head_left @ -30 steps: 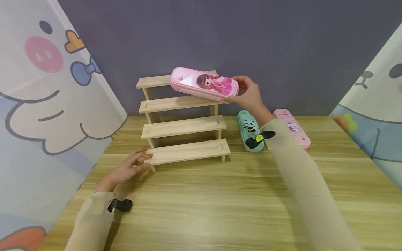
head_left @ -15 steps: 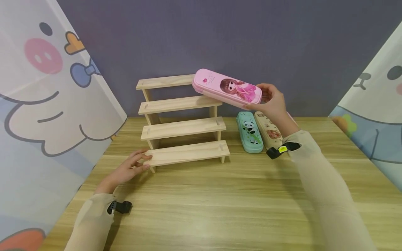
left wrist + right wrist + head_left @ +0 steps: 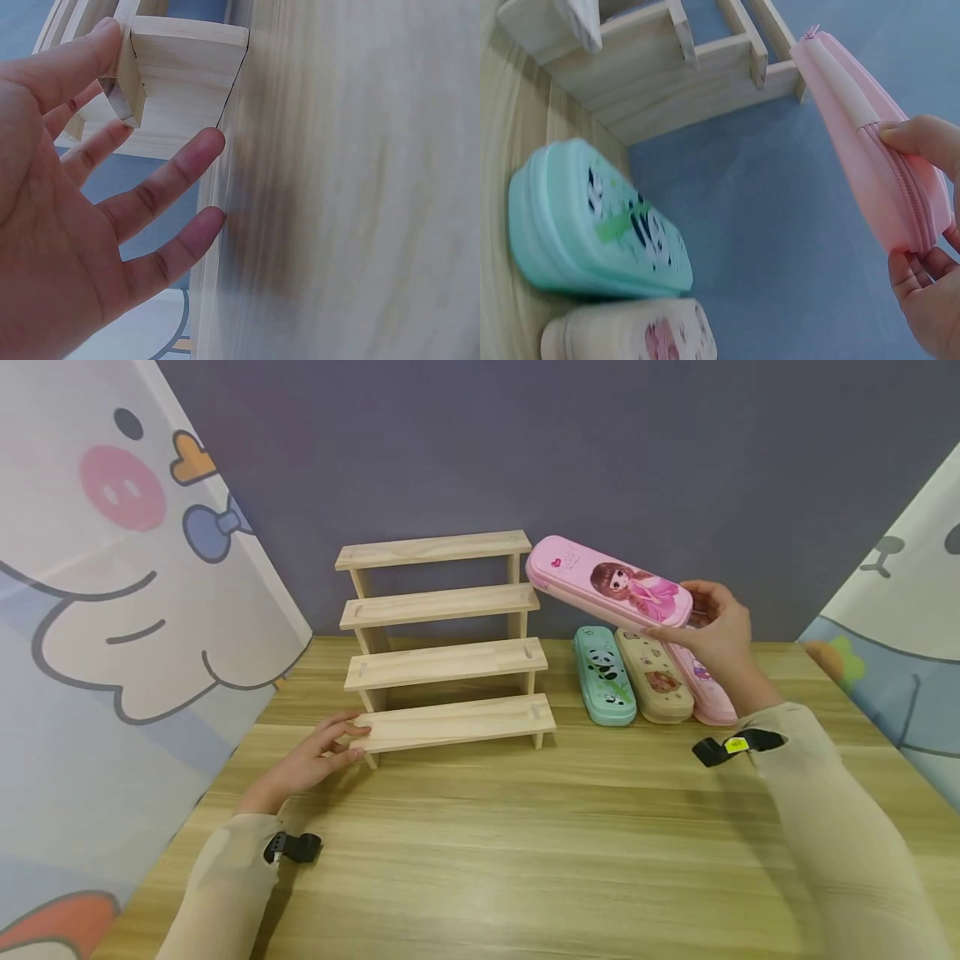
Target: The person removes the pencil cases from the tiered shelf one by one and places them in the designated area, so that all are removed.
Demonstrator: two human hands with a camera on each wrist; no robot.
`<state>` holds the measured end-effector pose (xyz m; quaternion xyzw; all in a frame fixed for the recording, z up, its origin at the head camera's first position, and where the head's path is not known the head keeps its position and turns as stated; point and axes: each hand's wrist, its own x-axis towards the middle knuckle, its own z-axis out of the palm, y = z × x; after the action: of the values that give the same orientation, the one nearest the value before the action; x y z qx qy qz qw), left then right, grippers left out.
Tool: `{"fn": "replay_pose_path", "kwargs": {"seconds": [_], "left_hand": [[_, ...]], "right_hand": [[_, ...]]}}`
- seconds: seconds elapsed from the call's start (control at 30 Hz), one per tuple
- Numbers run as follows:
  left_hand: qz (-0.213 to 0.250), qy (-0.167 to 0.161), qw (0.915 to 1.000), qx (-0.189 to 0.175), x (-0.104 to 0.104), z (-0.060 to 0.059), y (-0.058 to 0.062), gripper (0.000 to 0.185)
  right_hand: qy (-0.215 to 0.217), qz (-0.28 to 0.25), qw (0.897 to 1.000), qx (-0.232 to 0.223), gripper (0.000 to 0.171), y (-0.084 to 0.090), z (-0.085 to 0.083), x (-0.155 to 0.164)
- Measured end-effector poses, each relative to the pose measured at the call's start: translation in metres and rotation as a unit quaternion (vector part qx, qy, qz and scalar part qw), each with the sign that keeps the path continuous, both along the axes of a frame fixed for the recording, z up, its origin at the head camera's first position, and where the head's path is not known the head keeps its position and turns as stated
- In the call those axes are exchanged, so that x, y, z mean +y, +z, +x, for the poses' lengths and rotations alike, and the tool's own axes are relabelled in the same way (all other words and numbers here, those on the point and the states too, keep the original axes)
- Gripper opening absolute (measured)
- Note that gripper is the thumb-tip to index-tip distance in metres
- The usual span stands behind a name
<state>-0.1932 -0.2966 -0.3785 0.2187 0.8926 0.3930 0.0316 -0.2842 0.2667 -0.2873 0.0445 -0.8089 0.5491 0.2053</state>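
My right hand (image 3: 716, 627) grips one end of a pink pencil case with a cartoon girl (image 3: 609, 592), held tilted in the air to the right of a four-step wooden rack (image 3: 442, 652). In the right wrist view the fingers (image 3: 915, 139) curl round the pink case (image 3: 862, 142) along its zipper edge. My left hand (image 3: 318, 758) lies on the table with straight fingers touching the left end of the rack's lowest step (image 3: 457, 723); the left wrist view shows fingers (image 3: 161, 184) spread beside the wooden step end (image 3: 184, 60).
Three more cases lie side by side on the wooden table (image 3: 525, 860) right of the rack: a teal panda case (image 3: 606, 675), a beige case (image 3: 654, 675), and a pink bunny case (image 3: 707, 689) partly behind my right hand. Cartoon curtains flank both sides; a grey wall stands behind.
My right hand has carried the pink girl case rightward, off the rack's upper steps and out over the lying cases. The left hand stays on the lowest step.
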Motion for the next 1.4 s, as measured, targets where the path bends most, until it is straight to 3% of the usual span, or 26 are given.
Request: {"fn": "replay_pose_path", "kwargs": {"seconds": [0.43, 0.7, 0.93, 1.27, 1.4], "left_hand": [[0.003, 0.002, 1.0, 0.002, -0.002, -0.001, -0.002, 0.033], [0.001, -0.001, 0.9999, 0.016, -0.002, -0.003, -0.005, 0.032], [-0.007, 0.005, 1.0, 0.0, -0.003, -0.005, -0.007, 0.033], [0.01, 0.002, 0.9999, -0.009, 0.0, -0.001, -0.003, 0.033], [0.009, -0.005, 0.9999, 0.007, 0.0, -0.002, -0.002, 0.032]], "right_hand": [[-0.056, -0.024, 0.998, -0.018, 0.056, -0.015, 0.017, 0.049], [-0.11, -0.03, 0.991, -0.072, 0.051, -0.022, 0.023, 0.076], [-0.128, -0.057, 0.988, -0.062, 0.051, -0.032, 0.027, 0.094], [-0.211, -0.095, 0.968, -0.098, 0.052, -0.045, 0.025, 0.117], [-0.237, -0.113, 0.959, -0.112, 0.056, -0.052, 0.025, 0.126]]}}
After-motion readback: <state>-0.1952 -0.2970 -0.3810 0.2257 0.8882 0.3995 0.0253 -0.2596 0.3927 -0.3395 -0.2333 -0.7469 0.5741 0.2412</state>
